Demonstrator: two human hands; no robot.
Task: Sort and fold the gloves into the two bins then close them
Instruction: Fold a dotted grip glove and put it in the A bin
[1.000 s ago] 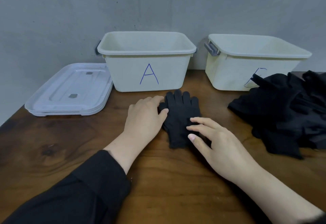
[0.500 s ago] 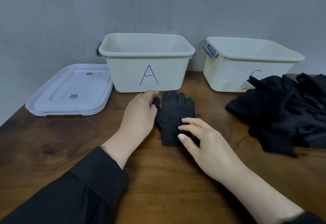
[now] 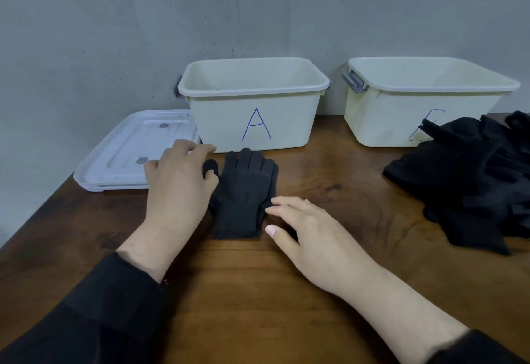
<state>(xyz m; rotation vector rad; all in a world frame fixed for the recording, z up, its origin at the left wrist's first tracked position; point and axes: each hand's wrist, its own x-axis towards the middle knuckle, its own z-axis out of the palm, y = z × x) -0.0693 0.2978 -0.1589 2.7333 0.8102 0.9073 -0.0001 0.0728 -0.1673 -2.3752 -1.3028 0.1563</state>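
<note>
A black glove [image 3: 243,194] lies flat on the wooden table [image 3: 329,277], fingers pointing at the cream bin marked A [image 3: 255,105]. My left hand [image 3: 177,183] rests at the glove's left edge, by its thumb, fingers relaxed. My right hand [image 3: 304,231] lies at the glove's lower right edge, fingertips touching the cuff side. Further right stands a second cream bin [image 3: 424,99], its blue letter partly hidden by a pile of black gloves [image 3: 470,180]. Both bins are without lids and look empty.
A white lid [image 3: 129,151] lies flat at the left, beside bin A, near the table's left edge. A grey wall runs right behind the bins. Grey latches stick out from the bins' sides.
My left hand slid left off the glove to its edge. My right hand drew back from on top of the glove to its lower right corner. The view shifted rightward.
</note>
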